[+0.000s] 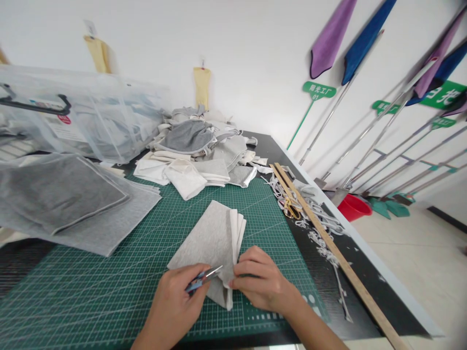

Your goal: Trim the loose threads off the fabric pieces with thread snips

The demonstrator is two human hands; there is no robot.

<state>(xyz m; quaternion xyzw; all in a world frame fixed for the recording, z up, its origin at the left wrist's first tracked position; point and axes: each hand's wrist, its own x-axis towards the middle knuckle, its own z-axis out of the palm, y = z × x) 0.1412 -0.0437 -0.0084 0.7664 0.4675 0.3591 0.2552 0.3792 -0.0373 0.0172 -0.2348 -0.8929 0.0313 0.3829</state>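
Hands first: our left hand (175,301) is curled shut around small snips (204,278), blue-grey handle in the palm, metal tips pointing right toward the fabric edge. Our right hand (260,284) pinches the near right corner of a folded grey fabric piece (211,243), fingers closed on the layered edge, white lining layers fanning out just above the grip. We judge the step as trimming at that held edge, blades just beside the cloth but not clearly biting it; the next move calls for keeping the layers pinched flat and bringing the tips onto the edge without catching the fingers, which sit very near. Piece lies on the green cutting mat (91,291), near the front middle. Left of it, a stack of larger grey fabric sheets (65,199). Right, along the table edge, a wooden ruler (328,248) with white trimmings (323,243) scattered beside it. Farther back, a heap of grey and white sewn pieces (200,150), then a clear plastic bin (73,112) at far left. Mops lean on the wall (383,116) beyond, red bucket (353,206) on the floor.
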